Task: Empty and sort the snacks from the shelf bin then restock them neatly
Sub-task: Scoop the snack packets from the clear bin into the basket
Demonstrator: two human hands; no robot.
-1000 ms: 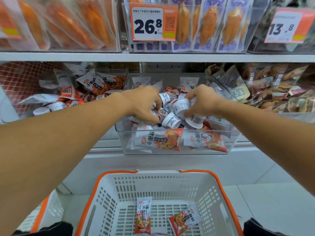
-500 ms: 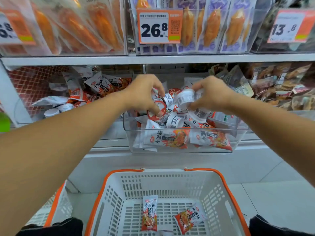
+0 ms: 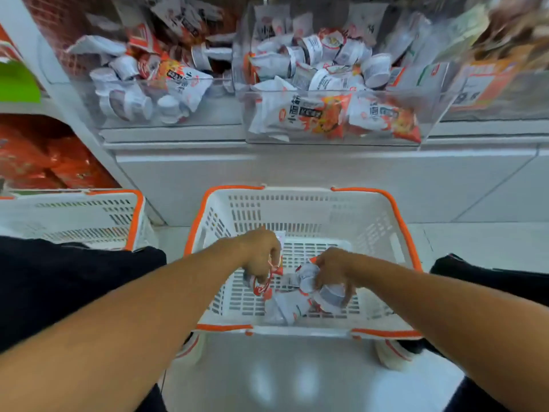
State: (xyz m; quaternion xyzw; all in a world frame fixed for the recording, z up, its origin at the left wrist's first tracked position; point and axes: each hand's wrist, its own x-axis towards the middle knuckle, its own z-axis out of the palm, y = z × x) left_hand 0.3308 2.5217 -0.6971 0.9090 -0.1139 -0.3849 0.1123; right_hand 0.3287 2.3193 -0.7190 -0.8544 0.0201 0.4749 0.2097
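Both my hands are down inside the white basket with orange rim [image 3: 398,221] on the floor. My left hand [image 3: 260,252] grips small white snack cups with red lids [image 3: 261,283]. My right hand [image 3: 334,270] holds a bunch of white snack cups [image 3: 329,295] just above the basket floor. A white and orange snack packet [image 3: 285,307] lies in the basket under the hands. Above, the clear shelf bin [image 3: 335,135] holds several cups [image 3: 374,69] and orange-white packets [image 3: 312,117].
A second white basket with orange rim [image 3: 89,215] stands to the left on the floor. Another clear bin [image 3: 166,120] of mixed cups and packets sits left of the main bin. Red packs fill the lower left shelf [image 3: 44,156]. My dark-clothed knees flank the basket.
Both hands lifted handfuls of cups out of the shelf bin and came down into the basket. The camera tilted down with them.
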